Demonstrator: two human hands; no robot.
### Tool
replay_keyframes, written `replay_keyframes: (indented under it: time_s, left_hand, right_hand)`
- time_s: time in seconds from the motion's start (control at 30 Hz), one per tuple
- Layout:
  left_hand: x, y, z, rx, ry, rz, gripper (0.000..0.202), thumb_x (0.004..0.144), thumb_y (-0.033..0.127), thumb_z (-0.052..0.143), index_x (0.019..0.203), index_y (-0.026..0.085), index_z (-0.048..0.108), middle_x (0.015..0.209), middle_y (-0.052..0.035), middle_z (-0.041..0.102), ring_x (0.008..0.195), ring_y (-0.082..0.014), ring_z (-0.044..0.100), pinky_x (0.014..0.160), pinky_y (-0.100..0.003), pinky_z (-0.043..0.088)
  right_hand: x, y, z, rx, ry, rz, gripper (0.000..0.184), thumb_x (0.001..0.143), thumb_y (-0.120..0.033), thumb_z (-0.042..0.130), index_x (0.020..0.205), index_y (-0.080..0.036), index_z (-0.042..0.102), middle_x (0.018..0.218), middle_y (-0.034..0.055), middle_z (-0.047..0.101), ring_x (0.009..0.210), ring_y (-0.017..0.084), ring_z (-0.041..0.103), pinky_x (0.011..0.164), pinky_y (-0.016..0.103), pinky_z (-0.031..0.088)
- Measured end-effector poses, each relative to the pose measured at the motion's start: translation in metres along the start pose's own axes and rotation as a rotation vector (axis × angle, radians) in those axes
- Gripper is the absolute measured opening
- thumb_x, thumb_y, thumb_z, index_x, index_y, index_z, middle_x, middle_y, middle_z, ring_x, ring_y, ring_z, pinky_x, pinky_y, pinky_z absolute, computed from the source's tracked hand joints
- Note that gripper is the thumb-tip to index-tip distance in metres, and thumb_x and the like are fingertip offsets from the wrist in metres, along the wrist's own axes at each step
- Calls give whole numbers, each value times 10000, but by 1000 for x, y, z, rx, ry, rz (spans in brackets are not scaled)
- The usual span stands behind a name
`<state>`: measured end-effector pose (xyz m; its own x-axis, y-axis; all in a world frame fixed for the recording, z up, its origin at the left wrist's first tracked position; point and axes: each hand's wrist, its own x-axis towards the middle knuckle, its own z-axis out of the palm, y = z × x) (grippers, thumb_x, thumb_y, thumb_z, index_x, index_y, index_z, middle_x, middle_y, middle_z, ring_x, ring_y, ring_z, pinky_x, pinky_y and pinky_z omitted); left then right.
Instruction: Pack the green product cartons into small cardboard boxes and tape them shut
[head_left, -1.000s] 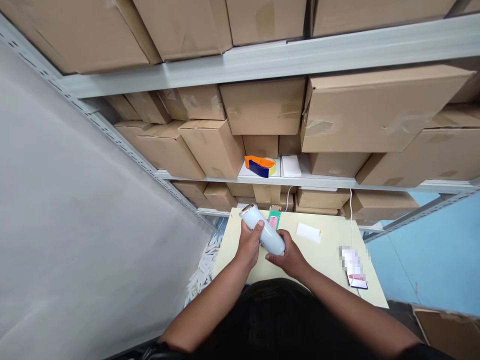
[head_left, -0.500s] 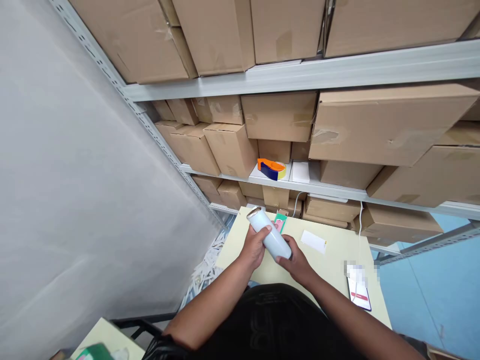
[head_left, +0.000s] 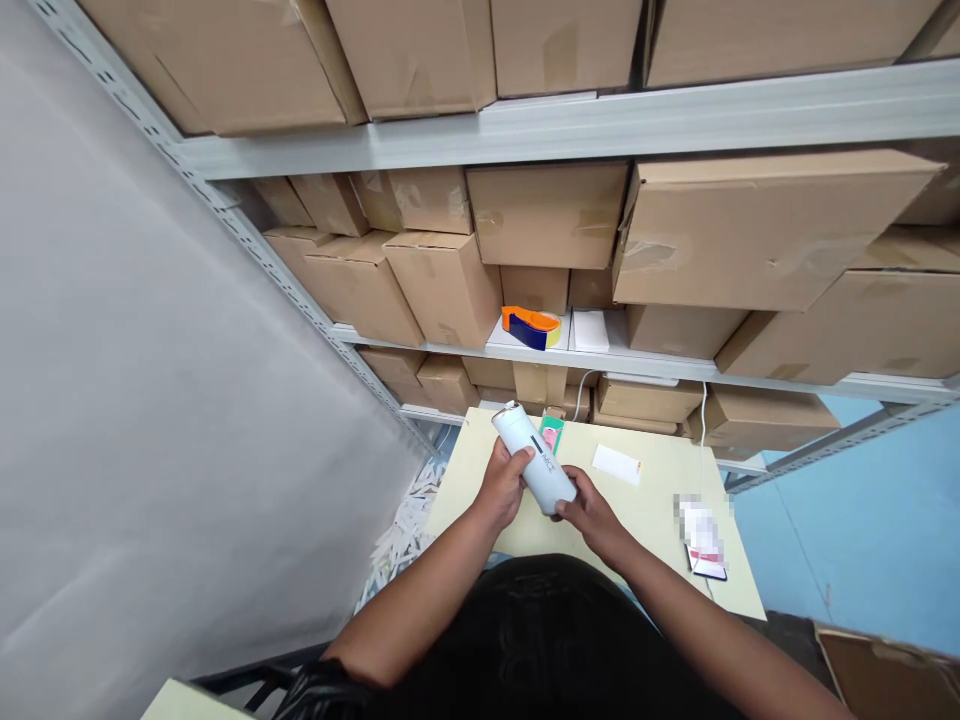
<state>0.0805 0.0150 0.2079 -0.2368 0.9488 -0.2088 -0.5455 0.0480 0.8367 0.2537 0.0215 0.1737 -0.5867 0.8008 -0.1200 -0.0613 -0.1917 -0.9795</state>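
A pale blue tumbler (head_left: 534,458) with dark lettering on its side is held tilted above the table, its capped end pointing up and left. My left hand (head_left: 507,482) wraps its upper left side, thumb across the front. Around the lower right end closes my right hand (head_left: 592,515), with its thumb near the base. Behind the tumbler, a green and pink box (head_left: 552,432) stands partly hidden on the cream table (head_left: 457,490).
A white slip (head_left: 616,464) lies on the table, and a phone (head_left: 705,560) is at its right side. Cardboard boxes (head_left: 551,215) fill the shelves ahead. An orange and blue tape dispenser (head_left: 531,326) sits on a shelf. Shredded paper (head_left: 401,525) covers the floor at left.
The tumbler has been turned in my hands, so the dark lettering now faces me. Both hands still hold it. My view has shifted slightly.
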Motion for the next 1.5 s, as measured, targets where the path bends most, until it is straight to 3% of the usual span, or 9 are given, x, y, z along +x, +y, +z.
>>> replay_keyframes:
  time_s: [0.1,0.23,0.4,0.53,0.73,0.8,0.93,1.17,1.5]
  left_hand:
    - [3,3,-6,27,-55,-27,549,795,458,767,1243,239,538,1103,-67,702,986,-240,668,845,-364,516]
    - [8,11,-17,183,-109,-39,562,742,497,832,1176,219,608,1061,-65,701,1000,-248,653,869,-354,504]
    - [29,22,-41,232,-206,-67,583,697,451,876,1149,204,603,1062,-72,699,996,-243,655,853,-350,516]
    - [42,8,-49,348,-351,-73,647,671,377,897,1219,224,589,1145,-97,702,1030,-261,667,883,-374,518]
    - [58,-23,-50,621,-560,-30,489,713,401,844,1156,271,684,1027,-55,741,867,-253,682,755,-344,513]
    - [80,-30,-55,694,-554,-31,284,811,448,741,1021,256,730,966,-59,742,865,-256,676,771,-353,507]
    - [151,-44,-66,1160,-277,-52,250,871,465,641,901,230,723,970,-86,740,939,-264,665,825,-346,482]
    - [266,-77,-59,1599,-184,-189,569,955,621,404,1063,143,693,1185,-218,700,1159,-353,625,937,-417,447]
    - [319,-116,-54,1723,-206,-363,437,850,545,591,965,148,735,1076,-235,736,1044,-404,686,811,-433,491]
  right_hand:
    - [3,-1,18,70,84,-7,643,753,-546,781,1242,-284,458,1199,78,586,980,264,632,842,437,537]
    - [5,0,30,-313,336,-59,759,675,-494,851,1283,-298,440,1249,84,575,1060,296,587,911,477,515]
    - [19,-5,18,-339,312,-86,594,836,-548,704,1306,-270,469,1205,101,623,1107,284,600,999,497,481]
    - [50,-11,12,-122,388,-26,670,821,-595,687,1349,-261,444,1243,108,629,1150,280,616,1001,484,495]
    - [72,1,8,-208,603,109,597,752,-464,748,1267,-219,570,1062,59,710,971,282,675,869,431,551]
    - [63,11,-6,-249,709,102,600,752,-454,736,1276,-213,570,1060,60,715,958,287,676,841,421,556]
    - [33,28,-40,-319,839,158,619,760,-460,722,1305,-208,571,1065,81,720,953,305,679,810,417,558]
    - [6,32,-52,-366,815,180,636,756,-446,754,1317,-217,560,1194,103,702,1083,325,652,924,445,523]
    - [-9,46,-68,-322,729,177,641,773,-423,774,1339,-240,534,1229,77,682,1123,301,633,1000,458,486]
